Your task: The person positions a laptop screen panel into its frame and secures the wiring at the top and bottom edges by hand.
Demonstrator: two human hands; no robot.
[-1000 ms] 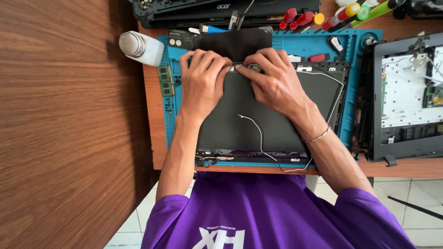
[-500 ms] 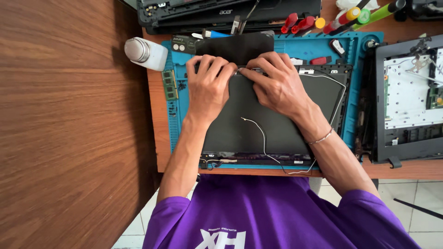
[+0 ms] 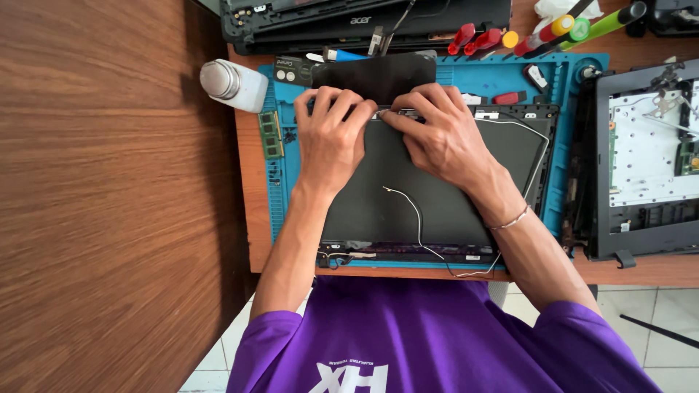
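Left hand [image 3: 331,138] and right hand [image 3: 437,135] press fingertips, gripping nothing, along the far edge of the laptop lid panel [image 3: 437,211], steadying it; solvent bottle [image 3: 233,85] stands left of it.

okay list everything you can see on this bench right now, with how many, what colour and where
laptop lid panel: one, dark grey, on the mat, under both hands
thin cable: one, white, lying across the panel
work mat: one, blue, on the bench
bottle: one, white, at the mat's far left corner
memory module: one, green, on the mat's left edge
screwdrivers: several, red handles, beyond the mat
opened laptop base: one, black, right
left hand: on the panel's far edge
right hand: on the panel's far edge
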